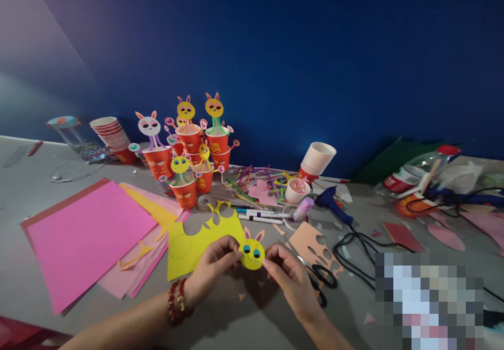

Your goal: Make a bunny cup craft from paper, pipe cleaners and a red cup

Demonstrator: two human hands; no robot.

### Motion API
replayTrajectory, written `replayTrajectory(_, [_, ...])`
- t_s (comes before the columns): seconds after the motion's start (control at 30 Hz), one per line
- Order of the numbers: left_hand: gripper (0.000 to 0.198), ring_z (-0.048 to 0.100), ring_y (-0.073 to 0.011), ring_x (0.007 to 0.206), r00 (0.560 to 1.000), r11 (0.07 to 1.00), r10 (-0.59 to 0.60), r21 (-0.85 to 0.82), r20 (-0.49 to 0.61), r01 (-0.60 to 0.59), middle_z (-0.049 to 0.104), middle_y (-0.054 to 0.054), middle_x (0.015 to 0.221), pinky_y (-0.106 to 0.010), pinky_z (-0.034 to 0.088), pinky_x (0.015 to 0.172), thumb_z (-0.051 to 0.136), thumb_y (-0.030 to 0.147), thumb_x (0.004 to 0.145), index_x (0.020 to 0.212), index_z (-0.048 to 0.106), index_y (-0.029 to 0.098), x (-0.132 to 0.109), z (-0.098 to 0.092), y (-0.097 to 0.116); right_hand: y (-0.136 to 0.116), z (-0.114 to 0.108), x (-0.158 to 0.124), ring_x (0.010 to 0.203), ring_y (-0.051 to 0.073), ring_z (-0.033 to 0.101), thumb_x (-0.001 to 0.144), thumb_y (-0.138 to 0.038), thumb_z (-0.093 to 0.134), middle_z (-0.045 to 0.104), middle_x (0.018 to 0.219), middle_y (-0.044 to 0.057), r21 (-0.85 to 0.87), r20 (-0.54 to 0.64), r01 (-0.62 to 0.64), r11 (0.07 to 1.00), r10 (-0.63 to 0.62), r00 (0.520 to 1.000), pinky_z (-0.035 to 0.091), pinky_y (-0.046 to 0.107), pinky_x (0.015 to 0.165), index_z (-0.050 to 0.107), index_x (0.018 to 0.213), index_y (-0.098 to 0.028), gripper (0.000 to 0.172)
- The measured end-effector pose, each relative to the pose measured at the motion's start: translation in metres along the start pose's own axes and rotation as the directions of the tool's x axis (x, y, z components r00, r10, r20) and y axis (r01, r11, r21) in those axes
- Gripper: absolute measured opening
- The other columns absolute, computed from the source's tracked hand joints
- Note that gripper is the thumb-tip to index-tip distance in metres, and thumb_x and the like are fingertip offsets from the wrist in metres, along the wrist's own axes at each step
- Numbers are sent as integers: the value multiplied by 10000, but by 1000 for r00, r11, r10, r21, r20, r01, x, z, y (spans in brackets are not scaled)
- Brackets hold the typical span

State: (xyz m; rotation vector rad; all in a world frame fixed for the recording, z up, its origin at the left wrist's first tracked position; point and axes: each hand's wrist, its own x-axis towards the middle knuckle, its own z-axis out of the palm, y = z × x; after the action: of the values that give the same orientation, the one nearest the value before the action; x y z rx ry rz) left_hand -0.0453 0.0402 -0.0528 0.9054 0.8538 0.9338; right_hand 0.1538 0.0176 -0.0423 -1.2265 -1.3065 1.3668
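Between my two hands is a round yellow paper bunny face [252, 260] with blue eyes and pink-lined ears, held up just above the grey table. My left hand [214, 266] pinches its left edge between thumb and finger, and my right hand [289, 274] pinches the right edge the same way. Under my left fingers lies a yellow paper sheet [183, 255] with round holes cut out. Black-handled scissors [325, 276] lie beside my right hand, partly hidden by it. A peach paper sheet [305, 237] with cut-outs rests just beyond them.
Red paper cups [184, 192] with bunny figures stand at the back left. Pink sheets [92, 234] lie on the left. Markers [263, 218], a glue stick [304, 208] and coloured sticks [246, 182] lie ahead. A blue glue gun [334, 205] trails its black cord on the right, near a bottle [417, 174].
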Motion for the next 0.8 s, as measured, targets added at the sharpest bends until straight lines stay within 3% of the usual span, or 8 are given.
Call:
replayTrajectory(0.6, [359, 518, -110, 603, 996, 999, -3, 54, 88, -2, 576, 19, 692, -225, 409, 588, 726, 475, 812, 839, 531, 175, -2, -1, -2, 0, 0, -2, 561, 126, 420, 856, -399, 620, 458, 625, -53, 50, 33, -31, 998, 29, 999, 332, 244, 534, 514, 721, -214, 252])
replayTrajectory(0.8, [295, 541, -173, 871, 979, 985, 145, 69, 143, -156, 583, -31, 934, -275, 436, 790, 701, 422, 847, 971, 593, 178, 0, -4, 6, -1, 1, -1, 558, 120, 392, 823, -354, 610, 443, 607, -61, 40, 104, -59, 997, 55, 993, 306, 236, 530, 490, 702, -214, 220])
